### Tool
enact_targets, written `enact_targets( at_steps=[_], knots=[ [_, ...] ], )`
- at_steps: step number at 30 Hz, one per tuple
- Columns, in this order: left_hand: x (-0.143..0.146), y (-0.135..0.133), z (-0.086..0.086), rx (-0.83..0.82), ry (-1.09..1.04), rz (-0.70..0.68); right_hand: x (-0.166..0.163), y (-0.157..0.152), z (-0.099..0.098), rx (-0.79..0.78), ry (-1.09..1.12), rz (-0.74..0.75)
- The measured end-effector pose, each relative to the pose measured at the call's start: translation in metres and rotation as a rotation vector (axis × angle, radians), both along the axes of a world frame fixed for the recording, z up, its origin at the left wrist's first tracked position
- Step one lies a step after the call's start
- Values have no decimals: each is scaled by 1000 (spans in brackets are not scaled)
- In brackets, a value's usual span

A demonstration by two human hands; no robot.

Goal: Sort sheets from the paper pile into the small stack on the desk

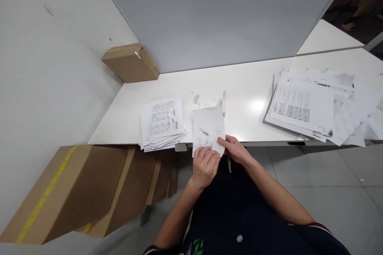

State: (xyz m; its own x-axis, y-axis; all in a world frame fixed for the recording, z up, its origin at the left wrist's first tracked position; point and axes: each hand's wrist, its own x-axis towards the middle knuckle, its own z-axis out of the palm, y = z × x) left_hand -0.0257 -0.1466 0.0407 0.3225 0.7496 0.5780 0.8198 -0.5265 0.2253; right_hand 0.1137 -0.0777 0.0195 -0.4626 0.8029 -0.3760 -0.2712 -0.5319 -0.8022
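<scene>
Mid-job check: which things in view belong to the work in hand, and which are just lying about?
With the work:
marked paper, held by the left hand and right hand
paper stack and loose paper pile, probably

Apparently lying about:
small cream object, use unclear
smaller cardboard box
large cardboard boxes, lower left

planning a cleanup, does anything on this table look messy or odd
Yes: the right paper pile sprawls, sheets splayed at mixed angles, unlike the neater left stack. Beyond the held paper, a greyish patch marks the white table; whether stain or scrap, I can't tell.
</scene>
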Motion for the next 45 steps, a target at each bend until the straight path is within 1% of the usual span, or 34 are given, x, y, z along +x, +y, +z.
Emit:
enact_targets(
  at_steps=[2, 3, 4, 6, 8, 10, 12, 15, 19, 23, 25, 27, 29, 31, 32, 34, 36, 38, 41, 43, 45],
  knots=[
    [-6, 3, -2, -49, -31, -22, 7, 0, -7, 46, -90, -57],
    [-15, 7, -3, -58, -54, 8, 11, -1, -9, 54, -132, -66],
    [-28, 13, -3, -50, -79, 69, 17, -3, -10, 52, -164, -65],
    [-58, 28, -4, 4, -116, 256, 27, -7, -9, 34, -185, -62],
    [-87, 43, -5, 46, -85, 441, 35, -12, -8, 23, -163, -75],
    [-110, 54, -7, -14, -15, 514, 40, -15, -8, 20, -136, -100],
    [-123, 60, -9, -111, 18, 527, 42, -16, -10, 20, -127, -119],
    [-130, 62, -14, -205, 1, 528, 43, -17, -11, 27, -150, -112],
    [-132, 64, -19, -186, -28, 510, 43, -17, -8, 40, -162, -106],
    [-134, 70, -17, -162, -122, 534, 43, -17, -7, 40, -145, -107],
    [-130, 70, -12, -108, -191, 572, 43, -18, -7, 46, -130, -111],
    [-118, 65, -6, -11, -230, 569, 43, -18, -5, 48, -122, -106],
    [-97, 56, 0, 74, -227, 489, 44, -19, -2, 49, -132, -87],
    [-71, 44, 4, 93, -208, 342, 44, -18, 0, 54, -143, -84],
    [-56, 38, 5, 85, -198, 256, 44, -18, 1, 54, -143, -90],
    [-27, 24, 4, 18, -184, 113, 43, -17, 1, 44, -140, -120],
    [-4, 13, -1, -63, -163, 19, 43, -17, -1, 15, -138, -149],
    [14, 4, -6, -127, -144, -38, 42, -17, -2, -2, -141, -152],
    [27, -4, -10, -204, -107, -104, 43, -17, -4, 61, -162, -146],
    [28, -6, -10, -246, -80, -167, 43, -17, -4, 115, -197, -156],
    [23, -4, -9, -271, -95, -200, 44, -18, -5, 129, -237, -153]
  ],
)
